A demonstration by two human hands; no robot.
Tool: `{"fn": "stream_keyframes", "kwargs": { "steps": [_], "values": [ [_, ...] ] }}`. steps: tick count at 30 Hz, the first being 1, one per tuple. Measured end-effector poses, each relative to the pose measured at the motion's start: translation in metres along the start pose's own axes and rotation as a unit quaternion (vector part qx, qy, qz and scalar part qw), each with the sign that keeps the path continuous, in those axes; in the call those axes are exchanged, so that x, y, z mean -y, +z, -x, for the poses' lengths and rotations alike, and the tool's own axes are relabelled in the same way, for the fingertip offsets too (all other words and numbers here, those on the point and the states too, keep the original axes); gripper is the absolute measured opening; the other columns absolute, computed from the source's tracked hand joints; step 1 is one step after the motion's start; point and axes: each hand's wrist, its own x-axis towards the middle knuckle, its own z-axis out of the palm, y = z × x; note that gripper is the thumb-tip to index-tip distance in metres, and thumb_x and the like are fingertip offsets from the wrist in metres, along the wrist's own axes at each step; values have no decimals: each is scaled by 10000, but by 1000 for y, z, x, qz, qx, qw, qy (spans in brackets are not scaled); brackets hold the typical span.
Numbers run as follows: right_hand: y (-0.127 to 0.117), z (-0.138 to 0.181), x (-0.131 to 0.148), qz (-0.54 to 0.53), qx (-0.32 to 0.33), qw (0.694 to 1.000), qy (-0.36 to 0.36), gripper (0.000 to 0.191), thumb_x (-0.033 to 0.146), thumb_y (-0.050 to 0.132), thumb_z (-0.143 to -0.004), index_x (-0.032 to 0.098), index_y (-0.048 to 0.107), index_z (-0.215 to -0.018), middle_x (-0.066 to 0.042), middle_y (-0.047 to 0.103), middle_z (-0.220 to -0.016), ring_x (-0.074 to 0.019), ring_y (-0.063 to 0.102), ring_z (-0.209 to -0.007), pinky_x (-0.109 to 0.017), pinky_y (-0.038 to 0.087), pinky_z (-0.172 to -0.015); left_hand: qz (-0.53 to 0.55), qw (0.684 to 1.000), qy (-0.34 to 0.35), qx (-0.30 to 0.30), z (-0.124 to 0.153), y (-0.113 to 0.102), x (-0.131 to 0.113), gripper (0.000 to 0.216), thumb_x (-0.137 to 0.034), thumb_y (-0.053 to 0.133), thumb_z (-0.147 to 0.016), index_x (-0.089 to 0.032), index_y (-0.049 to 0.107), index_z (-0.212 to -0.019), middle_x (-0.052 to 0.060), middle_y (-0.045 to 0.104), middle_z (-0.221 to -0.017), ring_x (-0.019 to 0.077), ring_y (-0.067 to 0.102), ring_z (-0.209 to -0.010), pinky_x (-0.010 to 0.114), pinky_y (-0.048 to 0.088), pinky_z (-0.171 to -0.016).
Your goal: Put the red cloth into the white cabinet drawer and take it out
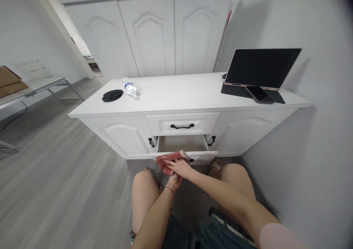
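Note:
A red cloth (168, 162) with a pale edge lies bunched in front of the lower drawer (200, 153), which is pulled out. My right hand (180, 167) rests on top of the cloth, its fingers stretched out over it. Below it, my left hand (173, 183), with a red string at the wrist, holds the cloth's near side; its fingertips are mostly hidden. Part of the drawer's front and its black handle is covered by the cloth and my right hand. Inside the drawer, the visible bottom (182, 143) is bare.
Above is a shut drawer (168, 127) with a black handle. On the white cabinet top (176, 94) are a clear bottle (129, 87) lying down, a black round object (112, 95), a tablet (261, 67) and a phone (259, 94). My knees flank the drawer; a wall stands at right.

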Motion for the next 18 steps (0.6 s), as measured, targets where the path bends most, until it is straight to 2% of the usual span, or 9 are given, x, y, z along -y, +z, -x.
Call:
{"fn": "stream_keyframes", "kwargs": {
  "steps": [4,8,12,15,18],
  "values": [
    [1,29,-19,17,-19,1000,11,507,137,510,-944,280,594,-1424,-13,451,-1603,-301,521,-1362,-471,484,-1088,-18,999,-16,-36,0,1,1,390,-17,617,-756,-244,676,-1068,61,732,-1132,257,647,-1177,331,559,-898],
    [-3,62,-37,34,-27,997,68,535,129,480,-953,298,568,-1453,-21,475,-1583,-312,513,-1368,-520,490,-1082,-24,1000,-6,-9,-2,1,1,324,-2,624,-735,-192,661,-995,51,725,-987,186,680,-966,265,539,-843],
    [-4,87,-49,32,-46,991,118,562,58,451,-927,281,607,-1419,-64,533,-1540,-302,514,-1377,-521,444,-1132,-19,1000,-8,22,-4,-1,0,421,88,614,-613,-198,638,-921,14,710,-943,124,675,-860,235,520,-841],
    [1,100,-52,25,-70,980,187,554,63,441,-923,282,630,-1397,-93,542,-1528,-320,567,-1319,-523,475,-1091,-10,1000,-9,22,-4,-1,-1,374,67,650,-644,-212,613,-890,-13,686,-874,110,685,-814,234,521,-837],
    [12,113,-56,10,-132,947,293,546,76,432,-913,301,663,-1353,-104,550,-1500,-336,600,-1264,-560,439,-1107,0,1000,-21,-10,-5,1,-3,321,34,702,-690,-215,587,-857,-24,663,-818,116,701,-801,250,523,-848]
  ]
}}
